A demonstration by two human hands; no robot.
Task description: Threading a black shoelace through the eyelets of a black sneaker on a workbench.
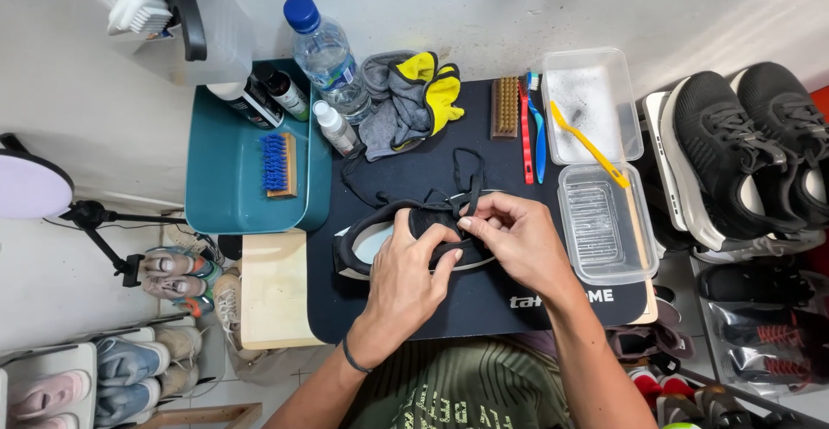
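Observation:
A black sneaker (367,237) with a white sole lies on its side on a dark mat (484,299). My left hand (406,278) rests over the shoe's middle and grips it. My right hand (518,239) pinches a black lace (473,179) at the shoe's eyelets; the loose lace loops away toward the back of the mat.
A teal tray (224,196) with a blue brush and bottles stands at left. A water bottle (326,53), grey-yellow gloves (410,97), a wooden brush, toothbrushes and two clear plastic tubs (596,135) line the back and right. Black sneakers (734,153) sit on a rack right.

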